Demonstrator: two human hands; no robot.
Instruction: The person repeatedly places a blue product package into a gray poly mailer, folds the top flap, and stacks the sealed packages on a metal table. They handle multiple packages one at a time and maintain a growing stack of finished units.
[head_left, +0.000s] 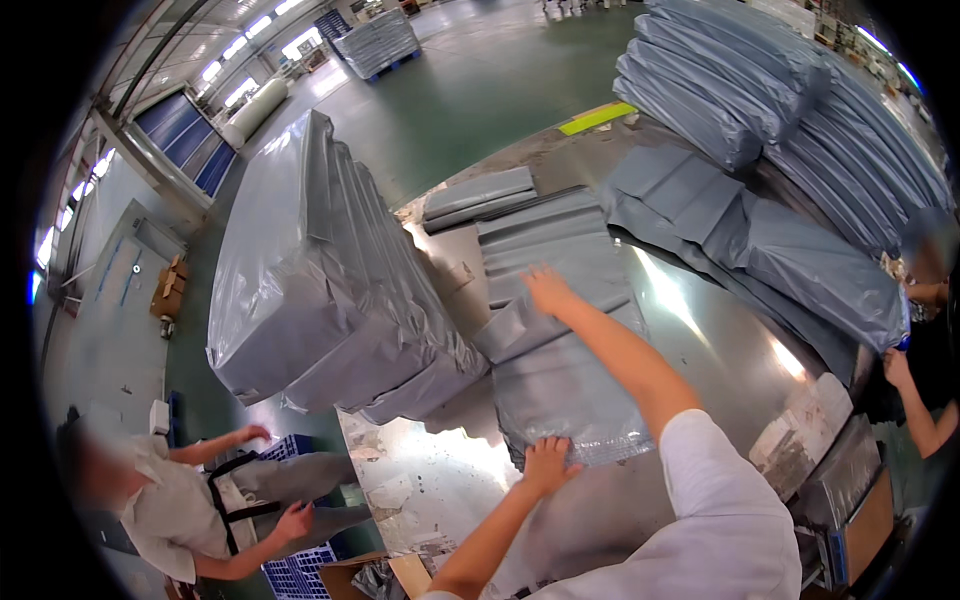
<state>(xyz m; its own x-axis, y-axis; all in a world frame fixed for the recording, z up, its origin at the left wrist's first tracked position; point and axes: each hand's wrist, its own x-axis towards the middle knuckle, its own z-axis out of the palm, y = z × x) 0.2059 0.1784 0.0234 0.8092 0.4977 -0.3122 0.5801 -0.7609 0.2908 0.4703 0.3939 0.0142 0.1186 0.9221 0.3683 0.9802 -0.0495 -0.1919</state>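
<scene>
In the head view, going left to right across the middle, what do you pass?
Crouching person → big wrapped grey stack → grey bag under both hands, left hand, right hand → loose grey bags → another person's hand.

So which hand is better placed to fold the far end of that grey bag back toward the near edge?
Probably the right hand: it already lies flat on the far part of the grey bag, arm stretched out. The left hand presses the near edge, pinning it.

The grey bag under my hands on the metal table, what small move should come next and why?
Probably sweep the right hand back toward the left hand, which pins the near edge. The grey bag still looks wrinkled and puffy between them on the metal table, so a pass would likely flatten it.
</scene>
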